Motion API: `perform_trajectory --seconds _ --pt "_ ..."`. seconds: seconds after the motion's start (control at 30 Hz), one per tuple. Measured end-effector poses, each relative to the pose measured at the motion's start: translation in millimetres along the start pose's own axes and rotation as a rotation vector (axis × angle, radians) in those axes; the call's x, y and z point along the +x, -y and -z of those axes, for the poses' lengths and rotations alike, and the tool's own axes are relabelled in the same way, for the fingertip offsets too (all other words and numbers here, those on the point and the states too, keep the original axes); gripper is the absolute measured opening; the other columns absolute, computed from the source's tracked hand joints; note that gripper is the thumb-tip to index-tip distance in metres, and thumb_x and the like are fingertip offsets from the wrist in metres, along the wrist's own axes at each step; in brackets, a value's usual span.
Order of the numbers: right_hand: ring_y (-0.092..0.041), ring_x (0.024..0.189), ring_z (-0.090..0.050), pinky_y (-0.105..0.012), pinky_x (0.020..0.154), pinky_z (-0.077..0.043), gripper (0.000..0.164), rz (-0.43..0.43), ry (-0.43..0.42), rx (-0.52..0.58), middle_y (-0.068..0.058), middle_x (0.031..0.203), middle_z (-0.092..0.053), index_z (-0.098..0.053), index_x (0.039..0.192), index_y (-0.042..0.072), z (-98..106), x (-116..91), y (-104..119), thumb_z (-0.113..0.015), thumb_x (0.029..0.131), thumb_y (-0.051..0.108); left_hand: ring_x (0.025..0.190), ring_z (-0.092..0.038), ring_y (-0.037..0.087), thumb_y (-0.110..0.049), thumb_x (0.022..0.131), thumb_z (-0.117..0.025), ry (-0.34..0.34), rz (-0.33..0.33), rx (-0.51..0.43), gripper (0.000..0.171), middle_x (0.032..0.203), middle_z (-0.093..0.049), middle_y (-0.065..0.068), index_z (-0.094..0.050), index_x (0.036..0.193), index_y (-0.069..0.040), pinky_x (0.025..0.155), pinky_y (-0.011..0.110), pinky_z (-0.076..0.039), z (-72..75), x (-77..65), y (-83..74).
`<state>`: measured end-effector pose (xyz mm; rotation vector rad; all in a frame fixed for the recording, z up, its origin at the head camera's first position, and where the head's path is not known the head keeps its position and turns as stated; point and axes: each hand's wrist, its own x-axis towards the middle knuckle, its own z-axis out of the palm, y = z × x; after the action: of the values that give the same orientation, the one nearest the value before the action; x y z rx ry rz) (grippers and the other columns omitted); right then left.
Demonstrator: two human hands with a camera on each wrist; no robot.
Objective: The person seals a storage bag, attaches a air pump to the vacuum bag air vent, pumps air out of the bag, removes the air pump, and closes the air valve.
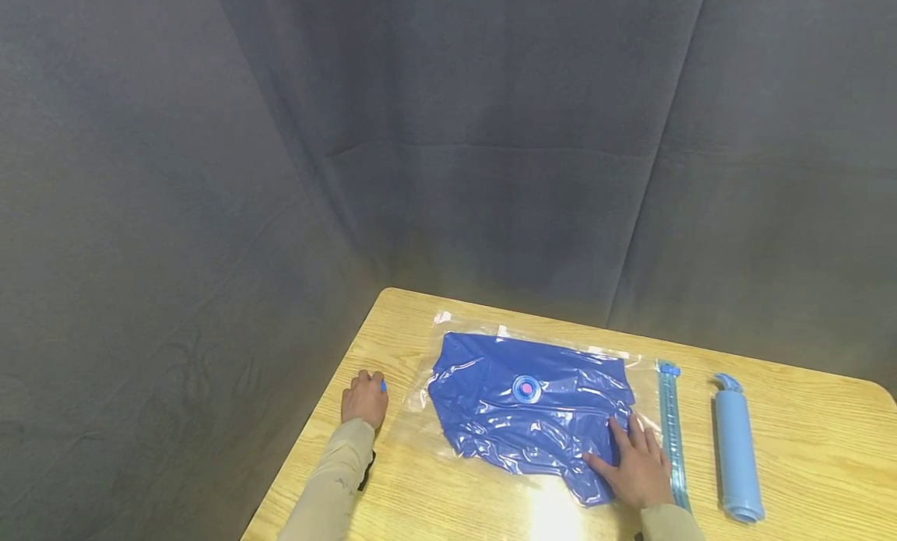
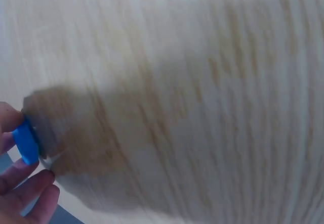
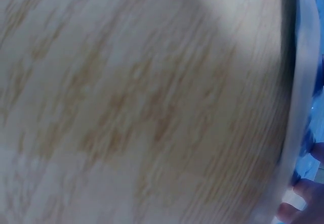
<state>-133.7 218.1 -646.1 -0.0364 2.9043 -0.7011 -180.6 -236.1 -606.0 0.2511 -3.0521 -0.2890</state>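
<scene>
A clear vacuum storage bag point(image 1: 420, 416) lies flat on the table with a folded blue garment point(image 1: 532, 354) inside. Its round valve point(image 1: 527, 388), with a pink centre, sits near the middle. My right hand point(image 1: 639, 467) rests on the bag's right part, fingers spread over the garment's edge. To the left of the bag, my left hand point(image 1: 364, 401) is low over the table and pinches a small blue cap point(image 2: 26, 142) between thumb and fingers. In the right wrist view the bag's edge point(image 3: 298, 113) and a few fingertips point(image 3: 304, 189) show at the right.
A blue zip strip point(image 1: 670, 424) with a slider point(image 1: 669, 368) runs along the bag's right end. Farther right lies a light blue hand pump point(image 1: 737, 451). The wooden table point(image 1: 820, 447) meets grey curtains point(image 1: 490, 175) behind and on the left.
</scene>
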Motion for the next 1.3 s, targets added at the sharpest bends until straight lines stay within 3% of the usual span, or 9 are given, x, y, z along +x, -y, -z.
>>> perform_trajectory --seconds 0.33,0.53,0.67,0.87,1.17,1.3 --pt "-0.058 0.139 -0.010 -0.075 0.106 -0.013 0.102 -0.013 0.016 -0.016 -0.032 0.155 -0.013 -0.032 0.147 0.002 0.0 1.6 -0.1 -0.055 0.079 0.074 0.097 -0.059 0.032 -0.012 0.088 -0.067 -0.045 -0.068 -0.067 0.034 0.108 -0.057 0.016 -0.059 0.121 -0.005 0.080 0.046 -0.052 -4.0 7.4 -31.9" --pt "-0.058 0.139 -0.010 -0.075 0.106 -0.013 0.101 -0.017 0.024 -0.018 -0.032 0.155 -0.013 -0.033 0.147 0.002 1.1 1.5 0.8 -0.055 0.080 0.073 0.090 -0.056 0.031 -0.008 0.083 -0.063 -0.080 -0.171 -0.167 0.035 0.103 -0.051 0.017 -0.060 0.118 -0.003 0.078 0.043 -0.052 -8.8 11.2 -56.4" --pt "-0.058 0.139 -0.010 -0.075 0.106 -0.013 0.099 -0.018 0.027 -0.007 -0.032 0.155 -0.012 -0.033 0.147 0.001 2.5 0.5 1.8 -0.057 0.080 0.071 0.087 -0.054 0.029 -0.010 0.080 -0.062 -0.102 -0.250 -0.185 0.035 0.100 -0.050 0.015 -0.061 0.114 -0.003 0.077 0.042 -0.051 -12.3 11.1 -73.0" --pt "-0.058 0.139 -0.010 -0.076 0.106 -0.014 0.100 -0.006 0.017 -0.013 -0.033 0.154 -0.013 -0.032 0.147 0.001 2.0 0.6 1.1 -0.055 0.080 0.072 0.092 -0.056 0.029 -0.011 0.078 -0.061 -0.129 -0.300 -0.202 0.035 0.104 -0.051 0.014 -0.062 0.113 -0.005 0.081 0.041 -0.052 -19.9 9.7 -98.4" --pt "-0.059 0.138 -0.011 -0.076 0.105 -0.014 0.099 -0.002 0.001 0.000 -0.033 0.154 -0.014 -0.034 0.146 0.001 1.4 0.2 0.7 -0.057 0.080 0.071 0.088 -0.058 0.026 -0.013 0.078 -0.061 -0.106 -0.348 -0.246 0.032 0.103 -0.051 0.011 -0.061 0.109 -0.005 0.074 0.038 -0.053 -29.4 4.5 -126.8" --pt "-0.059 0.138 -0.011 -0.076 0.106 -0.013 0.098 -0.005 0.003 0.005 -0.033 0.154 -0.014 -0.034 0.146 0.001 2.7 -0.7 1.5 -0.057 0.080 0.070 0.091 -0.058 0.026 -0.013 0.079 -0.061 -0.089 -0.373 -0.231 0.034 0.107 -0.049 0.011 -0.061 0.112 -0.007 0.078 0.038 -0.053 -35.0 2.8 -137.3"
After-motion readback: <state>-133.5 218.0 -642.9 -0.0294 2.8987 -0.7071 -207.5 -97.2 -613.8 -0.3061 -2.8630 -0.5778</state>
